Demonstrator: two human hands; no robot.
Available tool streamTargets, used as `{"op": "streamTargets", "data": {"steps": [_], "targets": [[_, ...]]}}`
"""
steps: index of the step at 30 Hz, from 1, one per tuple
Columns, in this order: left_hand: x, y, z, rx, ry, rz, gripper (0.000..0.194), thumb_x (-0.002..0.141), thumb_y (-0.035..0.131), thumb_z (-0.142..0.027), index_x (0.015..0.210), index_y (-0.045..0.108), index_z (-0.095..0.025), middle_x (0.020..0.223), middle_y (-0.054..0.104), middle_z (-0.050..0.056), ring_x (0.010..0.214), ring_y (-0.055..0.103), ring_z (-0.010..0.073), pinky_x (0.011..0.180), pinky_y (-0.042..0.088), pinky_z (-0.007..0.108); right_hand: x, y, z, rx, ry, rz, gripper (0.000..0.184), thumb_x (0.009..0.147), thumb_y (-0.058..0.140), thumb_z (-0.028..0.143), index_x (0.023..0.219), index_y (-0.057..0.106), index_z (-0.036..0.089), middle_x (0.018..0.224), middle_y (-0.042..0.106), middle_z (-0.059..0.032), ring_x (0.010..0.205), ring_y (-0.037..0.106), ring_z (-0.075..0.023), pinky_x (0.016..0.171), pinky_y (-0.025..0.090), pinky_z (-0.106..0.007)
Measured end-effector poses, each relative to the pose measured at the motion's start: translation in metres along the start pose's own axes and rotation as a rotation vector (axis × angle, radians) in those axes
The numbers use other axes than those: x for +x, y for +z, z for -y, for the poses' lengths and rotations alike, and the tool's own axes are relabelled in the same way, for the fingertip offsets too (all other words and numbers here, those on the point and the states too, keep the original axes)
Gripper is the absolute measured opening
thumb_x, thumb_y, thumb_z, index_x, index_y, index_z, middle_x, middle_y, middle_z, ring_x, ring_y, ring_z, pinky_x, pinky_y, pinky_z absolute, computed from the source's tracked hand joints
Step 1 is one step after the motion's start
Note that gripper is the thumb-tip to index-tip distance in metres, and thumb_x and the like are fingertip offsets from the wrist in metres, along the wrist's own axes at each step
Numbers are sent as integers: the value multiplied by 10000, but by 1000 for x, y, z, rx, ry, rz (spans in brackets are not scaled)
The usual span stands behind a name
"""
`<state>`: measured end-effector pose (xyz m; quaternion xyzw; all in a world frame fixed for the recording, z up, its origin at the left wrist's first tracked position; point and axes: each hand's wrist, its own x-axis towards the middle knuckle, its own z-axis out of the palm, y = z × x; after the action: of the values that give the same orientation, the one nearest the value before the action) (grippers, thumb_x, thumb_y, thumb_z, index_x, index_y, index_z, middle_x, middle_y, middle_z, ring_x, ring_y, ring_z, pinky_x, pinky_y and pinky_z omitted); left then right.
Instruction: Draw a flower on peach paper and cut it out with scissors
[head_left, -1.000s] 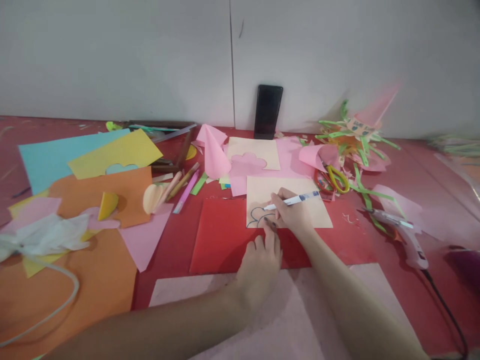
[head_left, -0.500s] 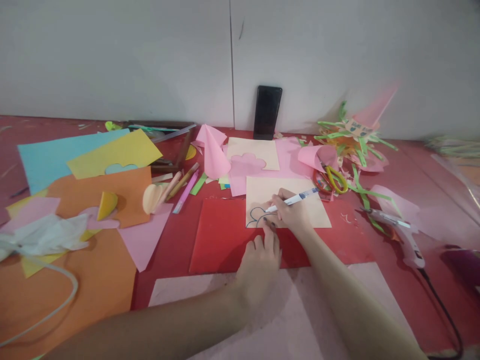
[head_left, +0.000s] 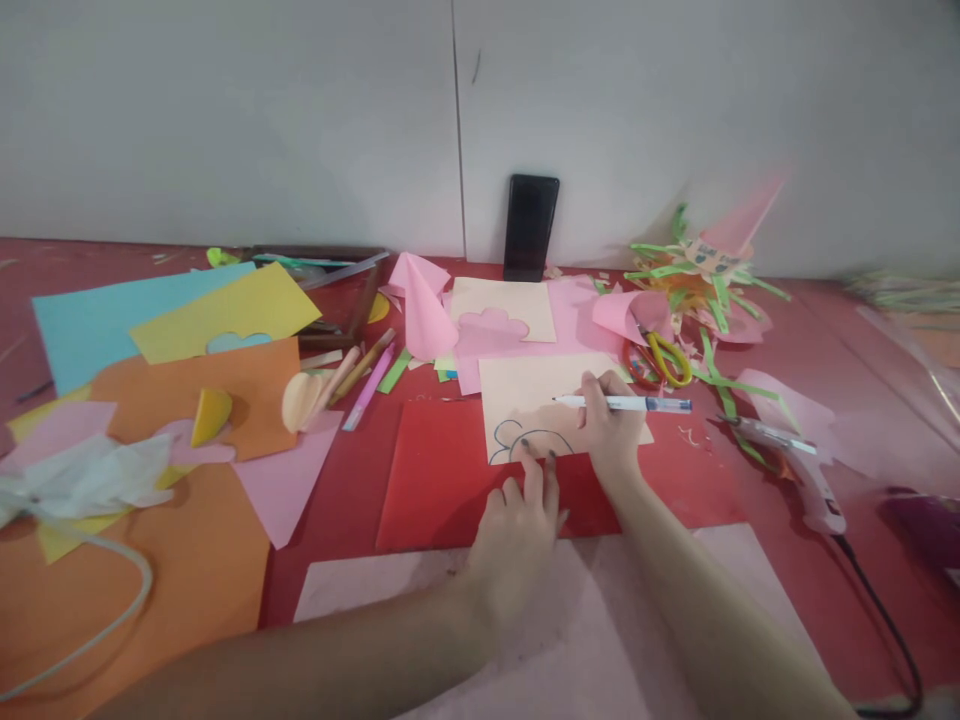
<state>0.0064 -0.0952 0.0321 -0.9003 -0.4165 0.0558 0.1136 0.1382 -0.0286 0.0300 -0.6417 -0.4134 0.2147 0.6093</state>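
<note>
A cream sheet of paper (head_left: 525, 385) lies partly over a red sheet (head_left: 427, 470), with dark curved lines drawn at its lower left. My left hand (head_left: 521, 510) presses outstretched fingertips on the cream sheet's bottom edge, beside the curves. In my right hand (head_left: 611, 425) is a white marker (head_left: 637, 403), gripped between thumb and fingers. Its tip points left and seems a little above the paper. Behind the sheet, yellow-handled scissors (head_left: 667, 360) rest near a rolled pink paper (head_left: 626, 315).
A black phone (head_left: 531, 228) leans on the wall. Pink paper cones (head_left: 427, 310), pens (head_left: 370, 380) and orange card (head_left: 187, 560) lie leftward. On the right are a hot glue gun (head_left: 795, 455) with its cord and a pink-hatted paper figure (head_left: 712, 260).
My right hand has lifted the marker off the drawn lines and moved right, the marker now lying nearly level. The large curve reaches further right. My left hand stays in place.
</note>
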Motion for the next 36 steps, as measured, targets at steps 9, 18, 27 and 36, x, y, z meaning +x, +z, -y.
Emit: {"op": "streamTargets", "data": {"steps": [9,18,27,36], "targets": [[0,2,0,-24,-4,-77,456,869,387,-368,1207,506,-87,1138,553,210,632,577,152,530,462,276,-3,4,-3,5,16,58,361,819,499,314,506,360,198,371,366,80,366,375,-69,436,322,-207],[1,4,1,15,43,-179,464,877,367,-358,1143,552,-25,1059,595,181,874,579,223,737,480,329,-3,9,-7,119,150,99,321,783,523,298,510,390,194,342,382,87,334,364,-61,430,348,-194],[-5,17,-3,3,95,-233,444,886,322,-243,1262,443,-39,1261,492,208,1179,448,285,960,366,404,3,10,-13,260,206,98,320,774,532,286,514,371,193,339,382,91,426,539,-91,522,447,-196],[0,14,0,-28,112,-213,408,869,347,-235,1195,509,-50,1207,525,199,1108,482,283,915,375,412,-3,5,-1,138,80,43,304,804,517,306,541,417,192,341,387,90,354,484,-82,413,376,-181]]}}
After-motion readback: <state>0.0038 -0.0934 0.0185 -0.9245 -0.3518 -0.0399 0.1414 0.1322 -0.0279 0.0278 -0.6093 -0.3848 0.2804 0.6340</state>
